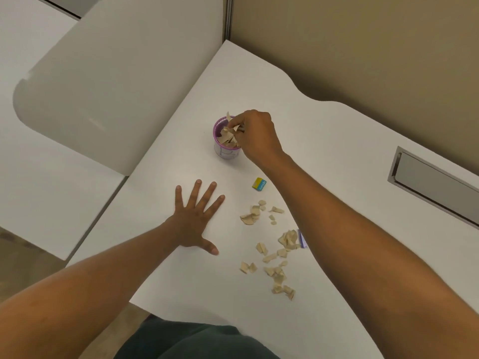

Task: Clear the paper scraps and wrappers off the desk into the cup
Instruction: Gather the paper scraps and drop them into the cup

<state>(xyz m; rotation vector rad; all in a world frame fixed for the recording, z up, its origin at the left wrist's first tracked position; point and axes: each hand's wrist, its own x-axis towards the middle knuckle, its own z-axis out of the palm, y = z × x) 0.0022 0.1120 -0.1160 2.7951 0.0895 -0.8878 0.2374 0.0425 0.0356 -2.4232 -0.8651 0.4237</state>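
A small cup point(225, 151) with a purple rim stands on the white desk point(324, 156), partly filled with tan paper scraps. My right hand point(255, 133) hovers over the cup's right rim, fingers pinched on a few tan scraps point(231, 128) held above the opening. My left hand point(193, 218) lies flat on the desk with fingers spread, holding nothing. Several tan paper scraps point(274, 251) lie scattered on the desk between my arms. A yellow and blue wrapper point(259, 184) lies near my right forearm. A purple wrapper point(302, 238) peeks out from under that forearm.
A metal cable hatch point(430, 183) is set into the desk at the right. A tan partition wall point(375, 47) runs behind the desk. A second white surface point(51, 177) adjoins on the left. The desk's front edge curves near my body.
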